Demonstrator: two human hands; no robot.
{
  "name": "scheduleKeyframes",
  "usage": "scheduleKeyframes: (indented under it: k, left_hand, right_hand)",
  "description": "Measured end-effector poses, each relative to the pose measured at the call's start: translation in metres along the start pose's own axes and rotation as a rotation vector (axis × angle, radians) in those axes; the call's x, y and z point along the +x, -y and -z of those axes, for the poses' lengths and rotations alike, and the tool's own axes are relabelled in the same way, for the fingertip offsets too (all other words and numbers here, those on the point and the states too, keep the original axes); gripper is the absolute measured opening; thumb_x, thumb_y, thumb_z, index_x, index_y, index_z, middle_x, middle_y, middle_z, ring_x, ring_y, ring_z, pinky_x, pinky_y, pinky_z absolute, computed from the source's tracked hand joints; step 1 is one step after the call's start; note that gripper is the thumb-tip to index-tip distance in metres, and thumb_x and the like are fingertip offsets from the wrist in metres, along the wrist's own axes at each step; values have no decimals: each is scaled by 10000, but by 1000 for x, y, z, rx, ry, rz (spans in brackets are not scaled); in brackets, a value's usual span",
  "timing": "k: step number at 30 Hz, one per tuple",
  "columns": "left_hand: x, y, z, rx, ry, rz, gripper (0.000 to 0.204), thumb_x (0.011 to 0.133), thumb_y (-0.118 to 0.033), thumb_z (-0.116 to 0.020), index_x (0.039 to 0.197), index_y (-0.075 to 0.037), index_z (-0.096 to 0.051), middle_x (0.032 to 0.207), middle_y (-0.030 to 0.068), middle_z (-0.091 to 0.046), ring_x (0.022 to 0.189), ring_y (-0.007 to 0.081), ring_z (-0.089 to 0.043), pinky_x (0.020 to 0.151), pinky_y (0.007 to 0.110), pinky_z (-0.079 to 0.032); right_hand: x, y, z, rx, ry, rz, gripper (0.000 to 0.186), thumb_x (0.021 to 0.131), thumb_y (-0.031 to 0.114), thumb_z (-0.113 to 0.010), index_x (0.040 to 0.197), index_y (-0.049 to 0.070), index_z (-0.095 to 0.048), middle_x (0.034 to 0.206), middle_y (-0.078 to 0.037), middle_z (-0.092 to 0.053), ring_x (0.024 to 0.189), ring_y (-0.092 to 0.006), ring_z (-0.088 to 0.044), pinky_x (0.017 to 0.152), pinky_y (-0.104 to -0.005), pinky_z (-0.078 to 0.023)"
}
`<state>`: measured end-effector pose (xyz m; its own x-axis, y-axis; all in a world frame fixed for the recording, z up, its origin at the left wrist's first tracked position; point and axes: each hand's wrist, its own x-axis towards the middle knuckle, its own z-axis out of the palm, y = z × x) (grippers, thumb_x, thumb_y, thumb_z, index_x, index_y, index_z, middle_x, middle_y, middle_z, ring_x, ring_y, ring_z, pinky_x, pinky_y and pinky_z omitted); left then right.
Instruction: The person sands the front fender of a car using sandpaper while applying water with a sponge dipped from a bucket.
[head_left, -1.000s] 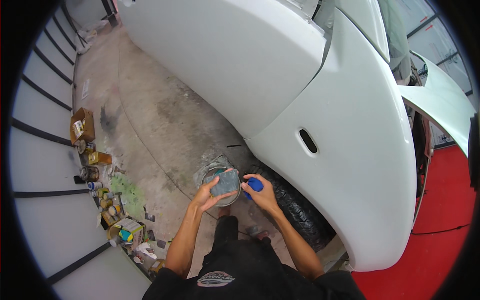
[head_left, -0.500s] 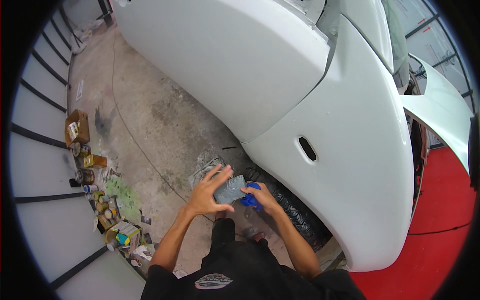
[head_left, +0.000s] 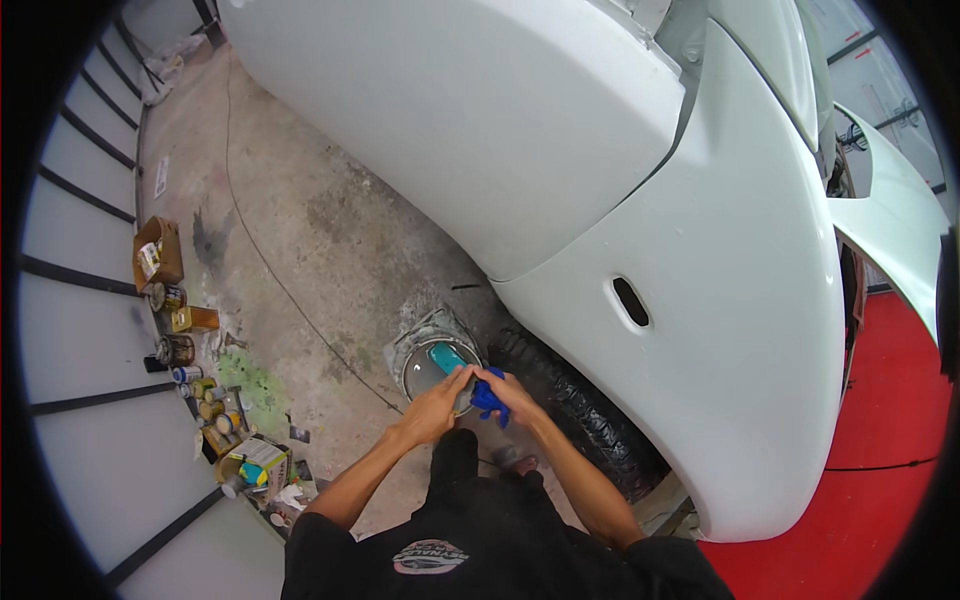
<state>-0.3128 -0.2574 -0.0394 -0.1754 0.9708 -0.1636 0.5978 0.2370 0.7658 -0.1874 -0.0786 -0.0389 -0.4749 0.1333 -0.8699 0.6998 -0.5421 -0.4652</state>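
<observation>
My left hand (head_left: 437,410) is closed, its fingertips at the near end of a teal oblong block (head_left: 446,357), apparently a sanding block. Beside it, my right hand (head_left: 512,396) grips a crumpled blue cloth (head_left: 488,402); its fingertips meet the left hand's at the block's end. Whether the right fingers also hold the block is hidden. Beneath the block is a round bucket (head_left: 405,373) of greyish liquid. Around the bucket's far side shows a grey-smeared, squarish piece (head_left: 436,322). The grey sheet seen earlier does not show now.
A white car body (head_left: 560,200) fills the upper right, its black-covered wheel (head_left: 580,410) close to my right arm. A cable (head_left: 275,275) crosses the concrete floor. Cans and a cardboard box (head_left: 158,250) line the left wall. Red flooring (head_left: 800,530) lies at right.
My left hand was spread open beside a grey sheet held by the right; it has now closed next to the right hand. The teal block and bucket have come into view.
</observation>
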Motion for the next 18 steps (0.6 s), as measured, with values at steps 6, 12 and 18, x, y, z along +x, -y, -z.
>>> scheduleKeyframes:
  k: [6, 12, 18]
  left_hand:
    - [28, 81, -73, -347, -227, 443, 565, 873, 38, -543, 1437, 2, -531, 1290, 325, -632, 1208, 473, -617, 1020, 501, -496]
    - [57, 142, -133, -217, -149, 834, 477, 930, -224, -639, 1332, 31, -622, 1150, 345, -682, 1154, 488, -642, 976, 545, -511]
    - [59, 179, -153, -63, 72, 827, 403, 916, -256, -641, 1139, 76, -694, 1111, 368, -675, 1096, 500, -663, 936, 550, -527]
  right_hand:
    - [119, -67, -30, -45, -214, 75, 722, 918, 581, -722, 1355, 35, -541, 1162, -117, -666, 999, -195, -665, 808, -352, -560]
    - [248, -141, -48, -285, -366, -73, 863, 866, 464, -674, 1508, -54, -418, 1472, -301, -536, 1364, -408, -542, 1109, -461, -451]
    - [262, -146, -43, -396, -259, -151, 836, 858, 443, -692, 1517, -16, -458, 1462, -272, -566, 1356, -385, -558, 1112, -439, -448]
